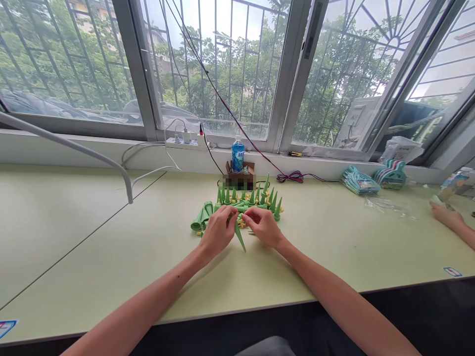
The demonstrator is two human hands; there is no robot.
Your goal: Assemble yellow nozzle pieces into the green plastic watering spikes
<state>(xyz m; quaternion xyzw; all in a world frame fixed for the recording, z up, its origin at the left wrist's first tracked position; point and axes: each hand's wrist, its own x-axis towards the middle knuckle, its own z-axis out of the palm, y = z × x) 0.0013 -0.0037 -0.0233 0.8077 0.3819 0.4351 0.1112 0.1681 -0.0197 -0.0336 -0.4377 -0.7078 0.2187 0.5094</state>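
Note:
My left hand [219,228] is closed on a green pointed piece [240,238], whose tip points down toward the table's front edge. Close on its right, my right hand [262,226] has its fingers pinched near the wide end of that piece; what lies between them is too small to make out. Just behind both hands is a pile of green cones, several upright green spikes [273,201] and small yellow parts [242,224]. Larger green cones [202,217] lie at the pile's left side. My hands hide part of the pile.
A blue bottle [238,154] and a cardboard box [249,179] stand behind the pile. A grey curved tube [92,152] reaches over the left side. Teal packs [359,181] and another person's hand [447,216] are at the right.

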